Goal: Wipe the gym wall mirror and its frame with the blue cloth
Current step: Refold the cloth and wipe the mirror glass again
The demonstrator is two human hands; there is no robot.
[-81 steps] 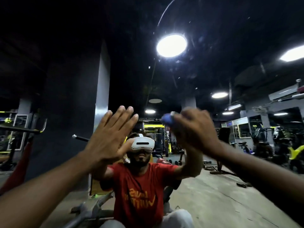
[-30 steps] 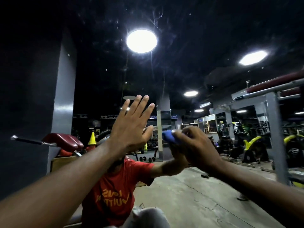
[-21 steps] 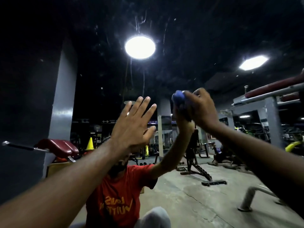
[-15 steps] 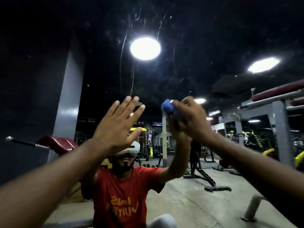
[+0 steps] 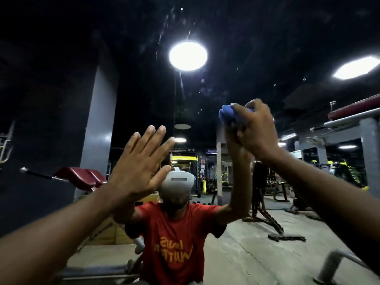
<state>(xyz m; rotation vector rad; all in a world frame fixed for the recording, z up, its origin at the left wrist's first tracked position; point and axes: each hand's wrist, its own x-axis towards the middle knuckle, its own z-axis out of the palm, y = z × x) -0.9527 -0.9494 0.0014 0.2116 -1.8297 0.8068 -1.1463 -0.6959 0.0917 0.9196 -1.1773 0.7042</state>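
The wall mirror (image 5: 216, 95) fills the whole view and shows smears and specks across its upper part; its frame is out of sight. My right hand (image 5: 254, 128) grips the bunched blue cloth (image 5: 226, 116) and presses it against the glass at upper right of centre. My left hand (image 5: 141, 163) lies flat on the glass with fingers spread, left of centre. My own reflection, in a red shirt with a white headset, sits between my arms.
The glass reflects a dim gym: a round ceiling lamp (image 5: 188, 56), a grey pillar (image 5: 98, 128), a red padded bench (image 5: 82, 177) at left, a machine frame (image 5: 353, 120) at right, and a concrete floor (image 5: 257, 254).
My right hand with the cloth rose from mid-height, dipped and swept right across the glass. My left hand stayed flat on the mirror. The view shifted slightly.
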